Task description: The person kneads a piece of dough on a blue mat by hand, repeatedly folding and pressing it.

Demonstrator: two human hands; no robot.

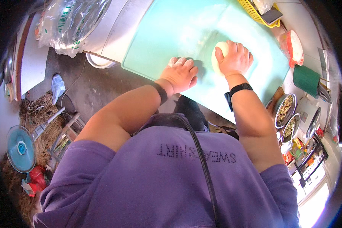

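Observation:
A ball of pale dough (223,45) rests on a light green mat (159,37) laid over the work surface. My right hand (237,58) lies over the dough, thumb on its near left side and fingers wrapped across the right. Part of the dough is hidden beneath that palm. To the left, my left hand (180,74) is curled into a loose fist near the mat's front edge, apart from the dough. White flour coats its knuckles, and nothing shows in it. Each wrist wears a dark band.
Beyond the mat's right side are a yellow basket (252,14), a red container (285,47) holding white powder, and a green board-like object (306,79). Bowls (288,119) of chopped food stand nearer on the right. A clear plastic bag (71,25) sits at far left.

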